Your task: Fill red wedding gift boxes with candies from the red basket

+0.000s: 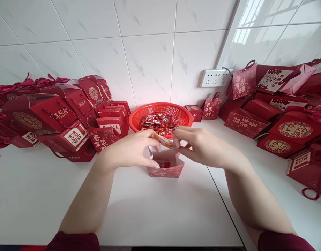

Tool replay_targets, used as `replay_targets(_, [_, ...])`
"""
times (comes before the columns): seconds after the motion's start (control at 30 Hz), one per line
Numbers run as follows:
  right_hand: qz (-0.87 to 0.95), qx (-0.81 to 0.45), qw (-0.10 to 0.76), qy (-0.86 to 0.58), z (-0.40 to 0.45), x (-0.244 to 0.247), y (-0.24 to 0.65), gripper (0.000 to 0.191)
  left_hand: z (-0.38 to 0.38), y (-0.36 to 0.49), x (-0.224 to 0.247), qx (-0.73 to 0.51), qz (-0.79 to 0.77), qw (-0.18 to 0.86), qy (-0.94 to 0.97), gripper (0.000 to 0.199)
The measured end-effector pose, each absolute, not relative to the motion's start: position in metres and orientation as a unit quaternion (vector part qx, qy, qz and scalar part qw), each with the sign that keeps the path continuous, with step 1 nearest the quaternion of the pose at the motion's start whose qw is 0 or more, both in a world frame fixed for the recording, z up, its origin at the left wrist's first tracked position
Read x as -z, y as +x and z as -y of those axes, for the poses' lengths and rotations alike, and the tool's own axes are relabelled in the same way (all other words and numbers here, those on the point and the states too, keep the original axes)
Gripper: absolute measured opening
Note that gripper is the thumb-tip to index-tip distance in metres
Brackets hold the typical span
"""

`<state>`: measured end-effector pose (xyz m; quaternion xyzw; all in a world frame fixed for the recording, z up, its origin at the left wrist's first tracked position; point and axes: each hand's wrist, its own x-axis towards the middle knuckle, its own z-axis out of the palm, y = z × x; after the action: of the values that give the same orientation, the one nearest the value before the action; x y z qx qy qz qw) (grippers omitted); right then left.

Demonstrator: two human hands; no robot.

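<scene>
Over the open red paper gift box (167, 172), my right hand (199, 141) is closed on a small white-and-orange wrapped snack packet (163, 140), pinching its right end. The packet is held tilted, its left end higher. My left hand (134, 148) is at the box's left side, thumb and fingers apart. Its fingertips overlap the packet's left end, and its thumb reaches the box opening. Inside the box lies a red-wrapped candy (164, 164). Just behind stands a red plastic basket (160, 106) with many wrapped candies (160, 122).
Red gift boxes (58, 115) are piled at the left, with upright boxes (112, 120) beside the basket. More red boxes (281, 125) are stacked at the right. A power strip (215, 78) is on the tiled wall (147, 52). A dark seam (225, 205) crosses the white tabletop (155, 212).
</scene>
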<state>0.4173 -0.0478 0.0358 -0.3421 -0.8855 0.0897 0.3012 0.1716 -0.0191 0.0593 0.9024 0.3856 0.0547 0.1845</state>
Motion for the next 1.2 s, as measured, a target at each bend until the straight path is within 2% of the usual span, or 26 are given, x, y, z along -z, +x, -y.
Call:
replay_targets(0.13, [0.911,-0.105,0.226,-0.33,0.061,-0.038,0.422,0.016,0.042,0.172,-0.06,-0.05,-0.402,0.198,0.893,0.023])
replay_targets(0.33, [0.919,-0.099,0.163,-0.345,0.083,-0.044,0.428,0.011,0.065,0.177,-0.065,0.054,-0.428,0.133,0.892,0.029])
replay_targets(0.43, [0.918,-0.095,0.122,-0.366,0.089,-0.048,0.43,0.012,0.065,0.175,-0.067,0.065,-0.414,0.138,0.897,0.034])
replay_targets(0.57, [0.921,-0.099,0.108,-0.362,0.092,-0.049,0.432,0.014,0.062,0.17,-0.068,0.049,-0.417,0.163,0.893,0.029])
replay_targets(0.77, [0.928,-0.117,0.1,-0.339,0.092,-0.049,0.43,0.035,0.054,0.168,-0.07,0.078,-0.382,0.175,0.904,0.024])
replay_targets(0.97, [0.931,-0.137,0.109,-0.321,0.09,-0.049,0.428,0.033,0.049,0.169,-0.07,0.09,-0.386,0.182,0.9,0.02])
replay_targets(1.2, [0.909,-0.102,0.138,-0.381,0.09,-0.043,0.426,0.026,0.046,0.17,-0.066,0.063,-0.368,0.197,0.907,0.02])
